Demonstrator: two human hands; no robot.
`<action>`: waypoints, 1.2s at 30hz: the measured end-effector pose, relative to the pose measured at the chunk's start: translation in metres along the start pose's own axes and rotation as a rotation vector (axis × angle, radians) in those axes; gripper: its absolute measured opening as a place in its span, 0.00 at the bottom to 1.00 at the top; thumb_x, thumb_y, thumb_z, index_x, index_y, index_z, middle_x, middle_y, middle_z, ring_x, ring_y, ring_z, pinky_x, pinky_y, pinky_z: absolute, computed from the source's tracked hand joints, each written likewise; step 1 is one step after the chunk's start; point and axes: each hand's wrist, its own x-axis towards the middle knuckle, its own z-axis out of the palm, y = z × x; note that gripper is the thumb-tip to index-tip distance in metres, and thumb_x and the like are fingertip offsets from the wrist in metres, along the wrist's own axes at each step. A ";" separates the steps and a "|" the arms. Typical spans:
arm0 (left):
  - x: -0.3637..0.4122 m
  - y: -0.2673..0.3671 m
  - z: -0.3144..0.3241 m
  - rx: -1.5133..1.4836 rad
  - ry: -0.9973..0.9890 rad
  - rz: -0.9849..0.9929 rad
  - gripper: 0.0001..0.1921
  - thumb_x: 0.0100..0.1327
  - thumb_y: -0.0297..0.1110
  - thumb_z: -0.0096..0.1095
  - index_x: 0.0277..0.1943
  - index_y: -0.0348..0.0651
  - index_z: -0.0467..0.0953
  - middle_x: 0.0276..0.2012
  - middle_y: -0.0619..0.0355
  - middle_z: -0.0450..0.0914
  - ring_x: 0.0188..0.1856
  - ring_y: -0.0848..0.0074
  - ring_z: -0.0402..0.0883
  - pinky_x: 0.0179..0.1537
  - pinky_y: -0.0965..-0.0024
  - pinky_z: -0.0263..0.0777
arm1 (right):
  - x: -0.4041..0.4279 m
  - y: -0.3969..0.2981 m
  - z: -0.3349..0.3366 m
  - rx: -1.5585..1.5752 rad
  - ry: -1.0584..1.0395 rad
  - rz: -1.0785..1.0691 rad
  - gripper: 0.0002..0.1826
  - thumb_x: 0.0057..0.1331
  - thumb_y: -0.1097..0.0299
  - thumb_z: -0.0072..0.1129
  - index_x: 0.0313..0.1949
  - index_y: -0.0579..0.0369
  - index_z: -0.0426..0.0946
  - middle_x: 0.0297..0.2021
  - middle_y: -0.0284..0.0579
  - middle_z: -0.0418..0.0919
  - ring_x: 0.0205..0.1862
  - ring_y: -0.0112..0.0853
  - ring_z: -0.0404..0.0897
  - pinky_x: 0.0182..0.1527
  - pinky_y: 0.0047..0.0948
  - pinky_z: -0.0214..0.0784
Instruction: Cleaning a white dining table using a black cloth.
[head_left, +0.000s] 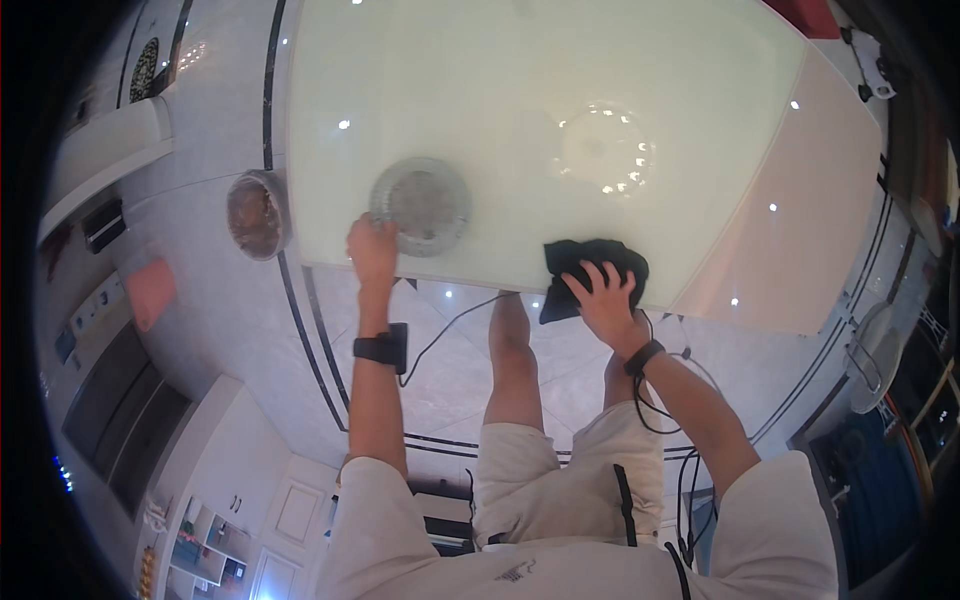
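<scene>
A pale, glossy table (487, 90) lies before me, reflecting a ring of ceiling lights. My left hand (374, 246) grips the near-left rim of a round, clear glass dish (421, 202) close to the table's front edge. The dish seems to rest on the table, though its base is hard to make out. Further right, my right hand (606, 300) lies with spread fingers on a bunched black cloth (559, 259), pressing it at the table's front edge. Part of the cloth hangs over that edge.
A round bin (255, 215) stands on the floor beside the table's left side. Dark cables (450, 322) run from my wrists below the table edge. A pinkish panel (787, 225) forms the table's right end. A round white seat (874, 356) is at the right.
</scene>
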 end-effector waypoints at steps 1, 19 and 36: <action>0.006 -0.012 -0.006 -0.006 -0.004 0.001 0.14 0.58 0.32 0.59 0.43 0.30 0.76 0.42 0.41 0.79 0.43 0.57 0.81 0.36 0.58 0.76 | 0.015 -0.003 0.000 -0.005 0.024 -0.025 0.36 0.46 0.64 0.69 0.57 0.31 0.68 0.60 0.41 0.59 0.61 0.48 0.56 0.55 0.66 0.47; -0.153 0.039 0.138 -1.196 -0.206 -0.838 0.35 0.68 0.55 0.41 0.67 0.37 0.47 0.63 0.43 0.54 0.64 0.52 0.59 0.52 0.45 0.70 | 0.044 0.048 -0.015 0.058 0.165 0.186 0.37 0.47 0.63 0.71 0.58 0.28 0.67 0.63 0.39 0.58 0.64 0.48 0.53 0.56 0.68 0.45; -0.169 0.108 0.208 -1.442 -0.676 -0.476 0.24 0.69 0.49 0.42 0.57 0.39 0.68 0.50 0.50 0.79 0.52 0.60 0.77 0.58 0.65 0.65 | 0.011 0.167 -0.034 -0.149 0.133 0.062 0.30 0.54 0.60 0.58 0.58 0.25 0.68 0.64 0.39 0.60 0.63 0.47 0.59 0.54 0.66 0.53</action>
